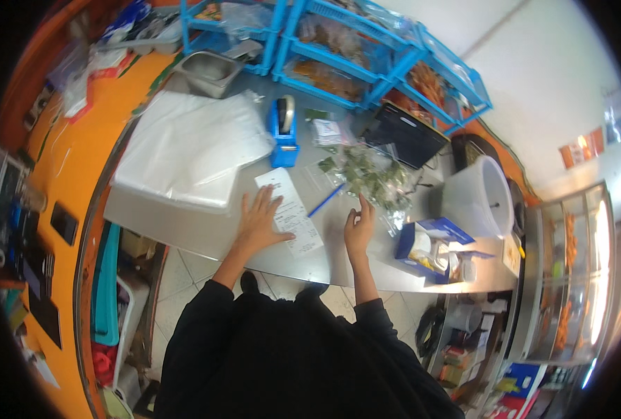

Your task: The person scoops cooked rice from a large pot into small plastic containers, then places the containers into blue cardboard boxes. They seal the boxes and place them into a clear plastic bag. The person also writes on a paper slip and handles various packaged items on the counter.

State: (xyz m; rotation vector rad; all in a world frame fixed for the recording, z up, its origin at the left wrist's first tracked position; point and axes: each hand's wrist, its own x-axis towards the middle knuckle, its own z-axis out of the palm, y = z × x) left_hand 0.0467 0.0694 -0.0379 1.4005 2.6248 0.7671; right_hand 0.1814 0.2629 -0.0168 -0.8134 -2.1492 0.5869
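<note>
A long white paper slip [289, 213] with printed lines lies on the metal counter in front of me. My left hand [258, 222] is spread flat, its fingertips and thumb resting on the slip's left side. To the right of the paper, my right hand [358, 232] hovers with its index finger stretched out and the other fingers partly bent; nothing shows in it. Between the slip and that hand lies a blue pen [326, 200]. Small clear bags of green dried leaves [376, 178] sit just beyond my right hand.
A stack of clear plastic bags [185, 150] covers the counter's left. Behind the slip stands a blue tape dispenser [283, 133]. Blue baskets [331, 59] line the back, near a black tablet [406, 135]. A blue box [429, 251] and white bucket [478, 199] stand right.
</note>
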